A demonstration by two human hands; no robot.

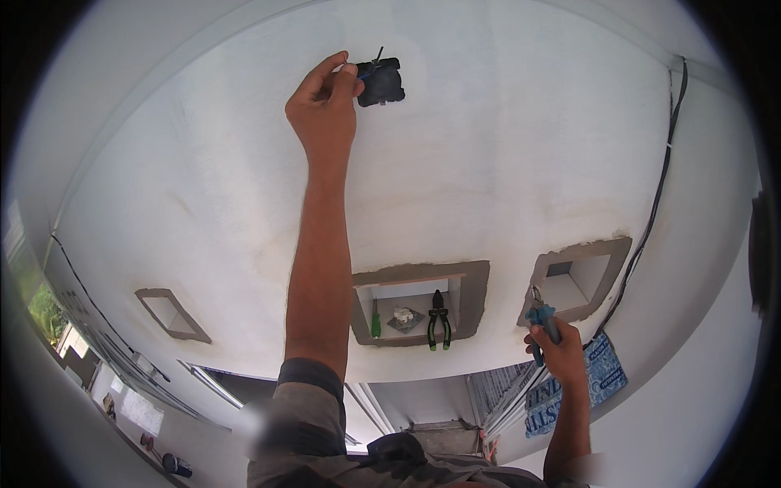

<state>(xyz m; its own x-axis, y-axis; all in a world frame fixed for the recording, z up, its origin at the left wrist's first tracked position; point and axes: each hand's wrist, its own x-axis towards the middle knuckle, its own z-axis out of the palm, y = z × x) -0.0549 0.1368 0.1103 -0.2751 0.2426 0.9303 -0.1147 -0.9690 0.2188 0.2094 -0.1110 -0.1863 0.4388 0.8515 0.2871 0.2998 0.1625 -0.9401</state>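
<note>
High on the pale wall, a black electrical box [382, 88] sits set into the surface. My left hand [324, 93] is raised to its left edge, fingers pinched on a thin wire [365, 76] that comes out of the box and looks blue. A second, dark wire end [379, 55] sticks up at the box's top. Low on the right, my right hand [558, 350] grips blue-and-grey cutting pliers [538, 312], jaws pointing up, in front of the right wall niche. How far the jaws are parted is hard to make out.
The middle niche [476, 305] holds a green screwdriver [376, 321], a crumpled white piece on a grey square [405, 318] and black-and-green pliers [439, 320]. Smaller niches lie left [195, 332] and right [612, 260]. A black cable [665, 159] runs down at right, near a blue printed sheet [604, 370].
</note>
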